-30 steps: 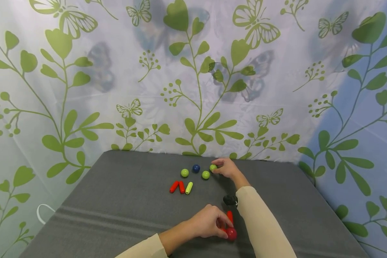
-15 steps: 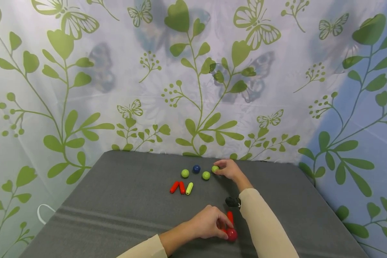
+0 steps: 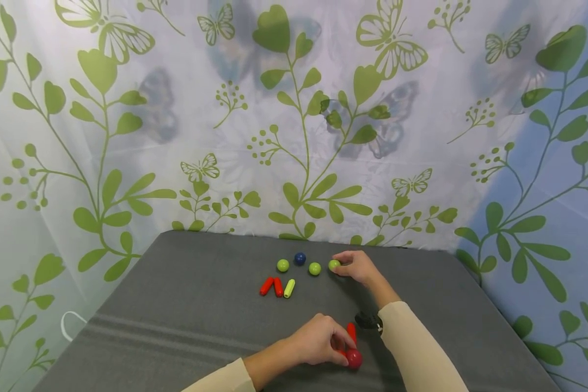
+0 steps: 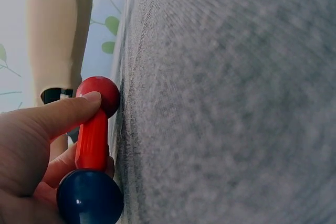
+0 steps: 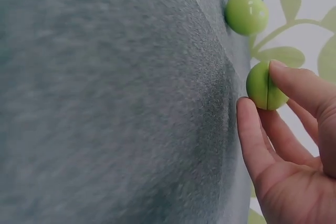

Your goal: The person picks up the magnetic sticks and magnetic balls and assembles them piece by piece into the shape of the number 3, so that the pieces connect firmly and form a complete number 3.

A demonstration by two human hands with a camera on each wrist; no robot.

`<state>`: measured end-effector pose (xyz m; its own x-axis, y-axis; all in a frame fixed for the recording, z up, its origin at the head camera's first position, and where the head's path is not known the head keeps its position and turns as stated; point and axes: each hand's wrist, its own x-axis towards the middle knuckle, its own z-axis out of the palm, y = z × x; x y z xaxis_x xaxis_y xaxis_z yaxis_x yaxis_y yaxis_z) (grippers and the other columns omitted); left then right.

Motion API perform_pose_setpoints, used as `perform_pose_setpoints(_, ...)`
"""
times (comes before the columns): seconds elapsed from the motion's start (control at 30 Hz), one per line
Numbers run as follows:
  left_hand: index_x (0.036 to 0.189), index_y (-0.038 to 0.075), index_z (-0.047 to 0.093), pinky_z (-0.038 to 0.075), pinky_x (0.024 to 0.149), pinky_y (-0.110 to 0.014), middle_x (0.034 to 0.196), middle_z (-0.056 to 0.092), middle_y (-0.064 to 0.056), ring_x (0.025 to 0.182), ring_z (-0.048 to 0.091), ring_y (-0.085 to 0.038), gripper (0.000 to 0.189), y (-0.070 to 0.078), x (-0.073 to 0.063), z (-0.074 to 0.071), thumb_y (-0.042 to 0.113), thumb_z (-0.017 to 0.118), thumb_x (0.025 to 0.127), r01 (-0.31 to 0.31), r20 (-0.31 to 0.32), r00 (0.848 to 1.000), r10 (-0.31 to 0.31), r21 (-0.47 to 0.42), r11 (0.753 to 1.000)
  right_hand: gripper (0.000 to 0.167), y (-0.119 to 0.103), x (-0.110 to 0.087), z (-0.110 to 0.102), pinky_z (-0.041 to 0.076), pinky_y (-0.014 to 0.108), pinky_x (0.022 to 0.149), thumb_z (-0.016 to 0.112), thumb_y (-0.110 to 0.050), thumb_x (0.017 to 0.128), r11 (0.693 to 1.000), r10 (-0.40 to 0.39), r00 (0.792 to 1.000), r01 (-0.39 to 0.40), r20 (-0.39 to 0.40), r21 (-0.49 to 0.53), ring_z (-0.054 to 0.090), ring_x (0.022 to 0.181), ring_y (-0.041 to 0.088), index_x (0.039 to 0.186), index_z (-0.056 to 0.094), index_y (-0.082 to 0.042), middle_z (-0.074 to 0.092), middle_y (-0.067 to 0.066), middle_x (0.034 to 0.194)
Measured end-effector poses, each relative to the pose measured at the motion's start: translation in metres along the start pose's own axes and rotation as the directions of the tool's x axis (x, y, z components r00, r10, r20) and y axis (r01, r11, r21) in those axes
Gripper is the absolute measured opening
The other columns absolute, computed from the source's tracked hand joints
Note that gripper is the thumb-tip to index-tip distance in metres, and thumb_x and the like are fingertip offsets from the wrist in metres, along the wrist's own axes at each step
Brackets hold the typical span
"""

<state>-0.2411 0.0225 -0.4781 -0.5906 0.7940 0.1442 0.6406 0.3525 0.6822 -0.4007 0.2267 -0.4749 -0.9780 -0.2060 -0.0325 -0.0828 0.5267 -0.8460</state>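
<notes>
My left hand (image 3: 318, 340) grips a red stick (image 4: 92, 140) joined to a red ball (image 4: 101, 96), with a dark blue ball (image 4: 90, 198) at its other end, hidden by the hand in the head view. In that view another red stick (image 3: 351, 331) extends from beside the red ball (image 3: 354, 359); whether it is fixed to it I cannot tell. At the far part of the table, my right hand (image 3: 360, 268) pinches a lime-green ball (image 5: 265, 86) between thumb and fingers. A seam runs around this ball.
Left of the right hand lie two more green balls (image 3: 314, 269) and a blue ball (image 3: 300, 258). Nearer sit two red sticks (image 3: 267, 286) and a yellow-green stick (image 3: 289, 288). A leaf-patterned curtain (image 3: 294, 136) rises behind the grey table (image 3: 201, 305).
The right hand has drawn the green ball to the right, away from the other balls. My left hand keeps its grip with hardly any movement. The head view has shifted slightly.
</notes>
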Motion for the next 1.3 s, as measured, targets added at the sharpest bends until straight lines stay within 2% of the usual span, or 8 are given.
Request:
perform_pose_setpoints(0.13,0.105,0.015,0.081,0.049,0.063,-0.009,0.078,0.073,0.01,0.066,0.056,0.012,0.022,0.0,0.0,0.002,0.014,0.085,0.083,0.007,-0.006,1.0,-0.007,0.014,1.0,0.043,0.003,-0.01,0.002,0.062,0.038,0.085,0.08,-0.005,0.087,0.995,0.01,1.0,-0.009,-0.007,0.103,0.07,0.104,0.023,0.127,0.067,0.005,0.066,0.023,0.125)
perform_pose_setpoints(0.23,0.104,0.016,0.081,0.048,0.062,-0.009,0.077,0.073,0.011,0.066,0.056,0.013,0.023,0.001,0.0,0.003,0.014,0.086,0.083,0.003,-0.017,1.0,-0.002,0.038,0.999,0.044,0.004,-0.018,0.002,0.062,0.039,0.085,0.08,-0.005,0.087,0.99,0.022,1.0,-0.019,-0.02,0.139,0.072,0.099,0.022,0.127,0.067,0.006,0.066,0.023,0.122)
perform_pose_setpoints(0.37,0.105,0.016,0.081,0.049,0.062,-0.009,0.077,0.073,0.01,0.065,0.056,0.012,0.023,0.002,0.0,0.002,0.013,0.086,0.083,0.015,-0.015,1.0,-0.015,0.02,1.0,0.046,0.002,-0.029,0.0,0.06,0.04,0.086,0.082,-0.015,0.088,0.998,0.021,0.999,-0.019,-0.038,0.06,0.069,0.104,0.021,0.129,0.069,-0.002,0.07,0.014,0.121)
perform_pose_setpoints(0.47,0.106,0.015,0.081,0.049,0.063,-0.01,0.076,0.072,0.01,0.065,0.056,0.011,0.023,0.003,0.0,0.001,0.012,0.086,0.083,0.037,-0.006,0.999,-0.037,-0.012,0.999,0.043,0.001,-0.039,-0.001,0.057,0.041,0.087,0.084,-0.023,0.086,1.0,0.016,0.999,-0.016,-0.035,-0.005,0.066,0.11,0.023,0.126,0.073,-0.009,0.072,0.008,0.121)
perform_pose_setpoints(0.63,0.106,0.014,0.081,0.05,0.063,-0.011,0.075,0.072,0.009,0.064,0.056,0.01,0.023,0.002,0.0,0.001,0.011,0.085,0.084,0.061,0.005,0.998,-0.061,-0.043,0.997,0.039,0.0,-0.053,0.001,0.056,0.041,0.088,0.085,-0.025,0.085,1.0,0.013,1.0,-0.012,-0.013,0.003,0.069,0.109,0.023,0.12,0.075,-0.012,0.074,0.007,0.117)
perform_pose_setpoints(0.77,0.106,0.014,0.081,0.05,0.063,-0.011,0.075,0.072,0.009,0.064,0.056,0.01,0.023,0.002,-0.001,0.002,0.011,0.085,0.084,0.06,0.002,0.998,-0.06,-0.041,0.997,0.042,0.0,-0.065,0.003,0.055,0.042,0.089,0.085,-0.025,0.085,1.0,0.003,1.0,-0.003,0.003,0.002,0.069,0.108,0.022,0.123,0.074,-0.01,0.074,0.005,0.116)
perform_pose_setpoints(1.03,0.105,0.017,0.081,0.049,0.062,-0.009,0.074,0.072,0.011,0.062,0.055,0.013,0.022,0.004,-0.001,0.002,0.015,0.086,0.083,0.035,-0.016,0.999,-0.034,0.038,0.999,0.041,0.006,-0.085,0.002,0.057,0.044,0.091,0.085,-0.027,0.085,0.999,-0.009,0.998,0.007,0.061,0.038,0.07,0.11,0.026,0.121,0.075,-0.009,0.074,0.009,0.119)
perform_pose_setpoints(1.3,0.108,0.018,0.081,0.05,0.064,-0.012,0.074,0.07,0.012,0.063,0.056,0.009,0.024,0.004,0.001,0.0,0.014,0.085,0.085,0.092,0.016,0.996,-0.092,-0.039,0.995,0.045,0.012,-0.1,-0.002,0.058,0.04,0.09,0.085,-0.028,0.085,0.998,0.015,0.996,-0.02,0.085,0.055,0.07,0.113,0.026,0.123,0.073,-0.008,0.075,0.009,0.12)
